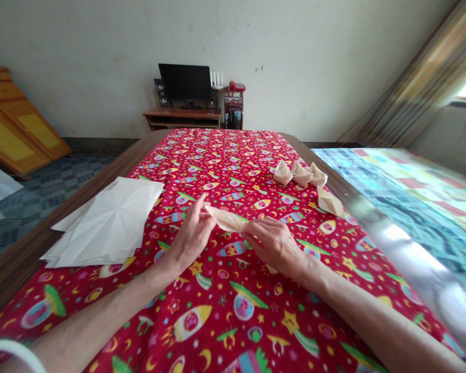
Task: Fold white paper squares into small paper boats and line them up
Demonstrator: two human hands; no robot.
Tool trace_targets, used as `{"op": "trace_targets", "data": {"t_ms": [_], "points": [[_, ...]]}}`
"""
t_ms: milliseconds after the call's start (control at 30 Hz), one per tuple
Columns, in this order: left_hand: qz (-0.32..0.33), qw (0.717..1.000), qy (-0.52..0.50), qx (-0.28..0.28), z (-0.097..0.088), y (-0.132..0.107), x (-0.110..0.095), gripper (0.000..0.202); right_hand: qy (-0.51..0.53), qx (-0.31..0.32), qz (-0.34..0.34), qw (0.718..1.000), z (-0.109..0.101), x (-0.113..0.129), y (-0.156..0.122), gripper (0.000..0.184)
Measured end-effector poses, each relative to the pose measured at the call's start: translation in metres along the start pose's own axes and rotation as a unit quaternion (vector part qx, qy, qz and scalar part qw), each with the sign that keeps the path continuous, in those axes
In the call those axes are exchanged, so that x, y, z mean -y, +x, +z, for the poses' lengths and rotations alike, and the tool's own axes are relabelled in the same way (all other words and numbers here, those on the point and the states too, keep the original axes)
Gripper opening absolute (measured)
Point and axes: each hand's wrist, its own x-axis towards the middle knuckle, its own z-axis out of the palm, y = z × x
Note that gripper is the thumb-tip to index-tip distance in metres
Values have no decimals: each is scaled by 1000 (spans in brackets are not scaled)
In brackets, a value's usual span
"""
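A narrow piece of folded cream paper [226, 219] is stretched between my two hands, just above the red patterned cloth [217, 290]. My left hand [194, 228] pinches its left end between thumb and fingers. At the other end, my right hand [274, 243] is closed over the paper, its fingertips partly hidden behind the knuckles. To the left lies a stack of creased white paper sheets [112, 223], with fold lines fanning out from the middle of the top one. Several folded paper shapes [302, 174] stand at the right, and another folded paper piece [330, 201] lies nearer to me.
The cloth covers a long brown wooden table [13, 280]. Beyond its far end are a monitor [185, 83] on a desk and a red telephone [235, 87]. A bed with a coloured cover [423, 207] is on the right, a wooden cabinet [21, 124] on the left.
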Motion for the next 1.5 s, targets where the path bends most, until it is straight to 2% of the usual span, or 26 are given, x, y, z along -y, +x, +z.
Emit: {"op": "trace_targets", "data": {"t_ms": [33,100,167,267,567,700,867,1000,1133,1367,1500], "points": [[59,996,49,-41,-5,2,2,43,11,0,8,1000,1,-4,-1,21],[180,970,147,-68,-13,5,4,36,35,-5,31,999,2,-12,-3,19],[263,940,217,-18,-19,7,4,23,59,-14,57,996,3,-19,-4,18],[310,912,264,56,-17,8,2,18,88,-12,75,993,4,-25,-4,15],[323,894,299,80,2,17,-1,6,91,1,76,993,12,-27,-5,14],[326,890,307,88,4,18,-2,9,90,2,80,993,12,-28,-5,14],[332,888,297,111,7,17,6,15,91,1,72,993,13,-29,-5,13],[336,888,295,106,9,18,10,17,75,-3,61,995,13,-28,-5,13],[331,894,286,101,10,18,9,14,73,-6,45,996,13,-28,-3,12],[312,902,282,95,10,19,4,14,82,-2,55,995,14,-30,-4,13],[287,921,254,70,5,21,7,22,75,2,50,996,11,-30,-4,16]]}}
